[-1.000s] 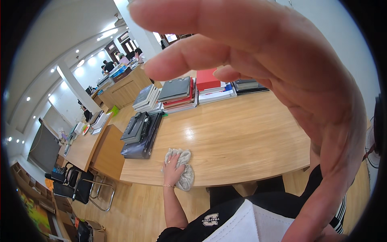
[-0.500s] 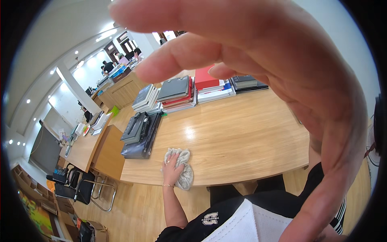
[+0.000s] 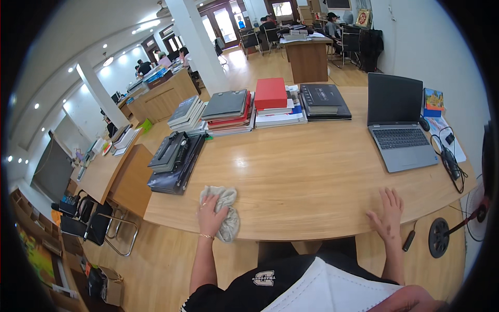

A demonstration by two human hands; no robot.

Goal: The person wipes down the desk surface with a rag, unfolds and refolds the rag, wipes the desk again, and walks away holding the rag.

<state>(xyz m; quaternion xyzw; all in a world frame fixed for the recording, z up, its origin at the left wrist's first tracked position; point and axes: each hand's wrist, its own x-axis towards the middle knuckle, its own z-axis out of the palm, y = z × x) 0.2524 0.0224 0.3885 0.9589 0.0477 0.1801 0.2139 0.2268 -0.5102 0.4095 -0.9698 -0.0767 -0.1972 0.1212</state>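
Note:
A crumpled pale grey cloth (image 3: 229,221) lies at the front left of the wooden desk (image 3: 291,182). My left hand (image 3: 210,213) presses down over it, fingers curled on the fabric. Near the desk's front right edge is my right hand (image 3: 387,214), empty, its fingers stretched and apart. Whether it touches the wood I cannot tell. Beyond that hand stands an opened laptop (image 3: 403,140) with a dark screen.
Along the back are book stacks (image 3: 226,106), a red box (image 3: 271,92) and a black case (image 3: 326,99). Dark cases (image 3: 176,161) sit at the left edge. A black cable (image 3: 451,161) lies beside the laptop. A fan (image 3: 457,223) stands at right. People work at far desks.
My right hand has dropped from close before the camera to the desk's front right, uncovering the laptop. My left hand stays on the cloth. The view has shifted slightly.

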